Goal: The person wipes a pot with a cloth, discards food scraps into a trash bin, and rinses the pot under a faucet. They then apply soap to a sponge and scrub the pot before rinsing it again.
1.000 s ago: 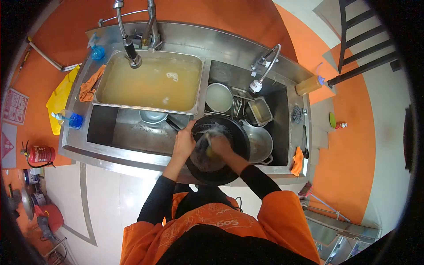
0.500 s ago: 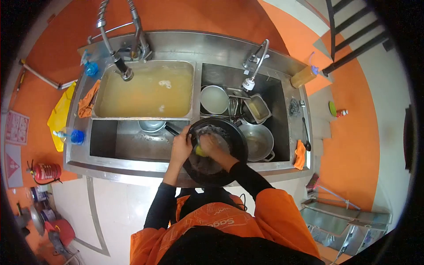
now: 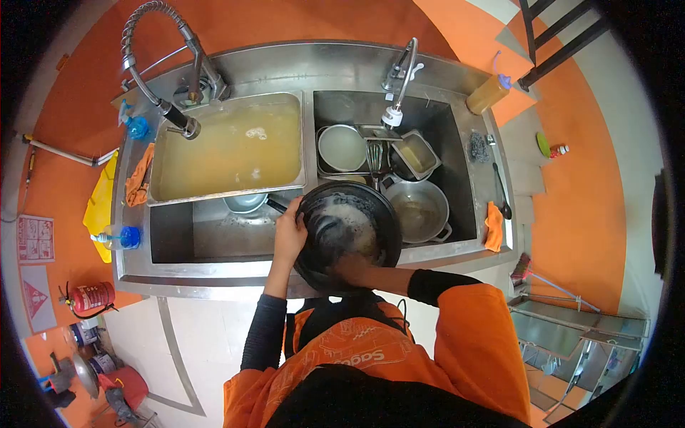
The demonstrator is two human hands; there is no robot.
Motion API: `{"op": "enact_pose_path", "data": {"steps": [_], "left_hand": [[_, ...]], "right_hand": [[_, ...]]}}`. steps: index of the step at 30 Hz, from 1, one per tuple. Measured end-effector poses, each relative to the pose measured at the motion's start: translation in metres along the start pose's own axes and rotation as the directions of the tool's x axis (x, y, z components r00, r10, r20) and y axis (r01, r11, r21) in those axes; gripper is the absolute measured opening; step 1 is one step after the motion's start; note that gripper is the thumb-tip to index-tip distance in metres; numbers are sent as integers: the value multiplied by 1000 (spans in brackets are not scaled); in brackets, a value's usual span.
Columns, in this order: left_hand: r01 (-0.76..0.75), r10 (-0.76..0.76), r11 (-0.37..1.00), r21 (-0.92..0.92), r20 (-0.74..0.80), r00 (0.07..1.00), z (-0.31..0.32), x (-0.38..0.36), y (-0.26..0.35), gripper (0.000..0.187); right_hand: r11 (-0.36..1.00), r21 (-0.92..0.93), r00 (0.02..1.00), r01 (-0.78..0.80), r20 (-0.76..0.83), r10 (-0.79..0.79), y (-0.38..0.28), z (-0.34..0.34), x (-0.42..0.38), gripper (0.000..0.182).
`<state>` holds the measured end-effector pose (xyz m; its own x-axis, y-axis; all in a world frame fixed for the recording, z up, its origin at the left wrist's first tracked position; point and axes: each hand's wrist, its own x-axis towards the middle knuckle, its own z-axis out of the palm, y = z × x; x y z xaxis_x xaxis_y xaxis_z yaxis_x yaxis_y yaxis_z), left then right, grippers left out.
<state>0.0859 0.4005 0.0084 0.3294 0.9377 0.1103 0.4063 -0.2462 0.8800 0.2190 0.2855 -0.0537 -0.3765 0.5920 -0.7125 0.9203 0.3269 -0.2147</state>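
A large black pan (image 3: 382, 246) with whitish suds inside is tilted over the sink's front edge, close to my body. My left hand (image 3: 290, 232) is closed on its left rim. Inside the pan, near its lower edge, my right hand (image 3: 354, 269) is pressed against the surface and smeared by motion. A yellow-green sponge showed under that hand a moment earlier; it is hidden now. Behind my left hand, a small pot (image 3: 246, 203) with a black handle sits in the left basin. A metal pot (image 3: 421, 210) stands to the pan's right.
A wide tray (image 3: 228, 153) of cloudy yellowish water spans the left basin. The right basin holds a white-filled round container (image 3: 342, 148), a whisk (image 3: 374, 157) and a rectangular pan (image 3: 417, 155). Faucets (image 3: 391, 114) hang above; an orange cloth (image 3: 494, 227) lies on the right edge.
My right hand has moved down, toward my body, within the pan, and the sponge is out of sight. My left hand keeps its hold on the rim. The camera view has shifted slightly.
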Motion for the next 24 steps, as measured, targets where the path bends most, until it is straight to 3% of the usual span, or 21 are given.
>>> {"op": "enact_pose_path", "data": {"steps": [1,2,4,7,10,12,13,15,17,19,21,24], "left_hand": [[26,-26,1000,-3,14,1000,0,0,-1,36],[53,-53,999,-8,26,998,0,0,-1,37],[6,-6,1000,-4,8,1000,-1,0,2,39],[-33,32,999,5,18,999,-2,2,-1,42],[-35,35,999,9,16,999,1,0,-6,43],[-41,42,999,6,-17,999,3,-2,-3,43],[-3,2,1000,-12,-36,999,2,-4,3,42],[34,-36,999,-30,-56,998,2,-6,6,42],[70,-69,997,11,-75,995,3,-6,6,41],[73,-71,997,26,-66,995,3,-6,6,41],[80,-78,996,33,-60,995,5,-8,6,40],[69,-66,993,96,-37,997,-1,-15,5,40]], "right_hand": [[994,65,957,91,-281,-69,-2,24,24,28],[976,101,834,195,-540,-111,-6,39,43,24],[988,24,560,153,-826,-67,-12,31,73,16],[982,-146,808,-121,-589,11,0,-54,54,13],[975,-84,895,-205,-420,152,53,-67,44,16],[948,-17,797,-316,-547,256,82,-21,48,17],[948,-19,799,-318,-545,256,84,-13,38,17],[937,-133,930,-323,-229,288,74,-8,14,19],[962,169,952,-214,-187,244,49,-15,-14,22],[981,160,993,-113,-18,118,19,-22,-20,22],[931,352,935,-95,-290,205,-16,-2,-7,21],[973,212,941,-89,-302,151,-21,-22,-19,20]]}}
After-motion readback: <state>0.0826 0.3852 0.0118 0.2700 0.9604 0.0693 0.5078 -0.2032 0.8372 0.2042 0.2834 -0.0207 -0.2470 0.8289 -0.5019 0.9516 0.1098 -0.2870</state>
